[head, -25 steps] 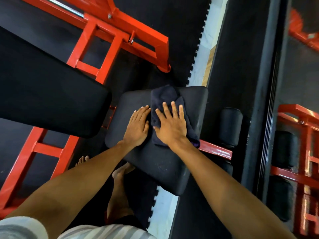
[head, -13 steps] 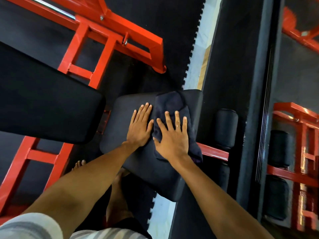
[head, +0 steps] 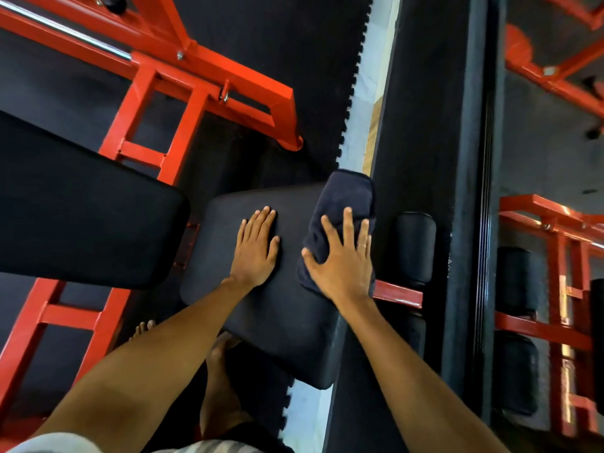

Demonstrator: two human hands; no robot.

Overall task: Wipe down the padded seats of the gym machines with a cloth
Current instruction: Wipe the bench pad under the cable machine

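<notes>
Black rubber flooring [head: 277, 44] lies under the padded seat [head: 281, 308], where the dark cloth [head: 346, 197] has slid to the right edge. The right grip [head: 343, 263] presses it with fingers spread. The left grip [head: 255, 253], flat with fingers together, rests on the seat, no longer beside the cloth.

Dim, even light; glare streaks the chrome steel bar [head: 65, 31]; wide-angle bending and soft blur toward the edges.
</notes>
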